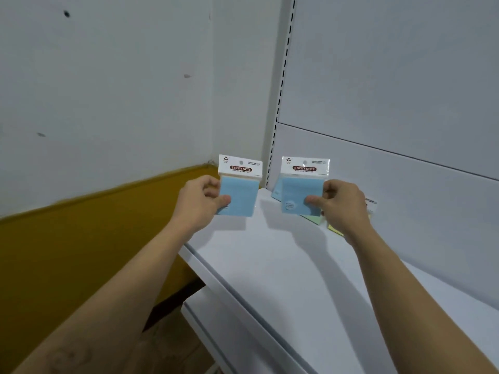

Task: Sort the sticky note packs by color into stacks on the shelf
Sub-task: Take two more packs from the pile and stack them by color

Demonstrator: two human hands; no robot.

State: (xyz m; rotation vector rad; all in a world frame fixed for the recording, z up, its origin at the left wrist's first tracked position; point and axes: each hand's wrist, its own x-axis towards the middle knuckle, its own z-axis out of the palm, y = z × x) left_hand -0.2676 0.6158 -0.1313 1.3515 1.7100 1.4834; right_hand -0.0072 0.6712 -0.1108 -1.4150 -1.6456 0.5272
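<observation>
My left hand (pixel 201 205) pinches a blue sticky note pack (pixel 239 194) upright above the left end of the white shelf (pixel 283 271). My right hand (pixel 339 205) pinches a second blue pack (pixel 297 194) upright, further right. Both packs have white header cards with a red "STICKY NOTE" label. Behind the right pack, another blue pack (pixel 276 191) lies on the shelf by the back panel. A green pack (pixel 313 219) and a yellow pack (pixel 334 229) lie on the shelf, mostly hidden by my right hand and wrist.
The shelf's back panel (pixel 405 184) rises behind the packs, with a slotted upright (pixel 279 103) at its left. A lower shelf (pixel 216 319) juts out below. To the left stands a white wall with a mustard yellow band (pixel 81 238).
</observation>
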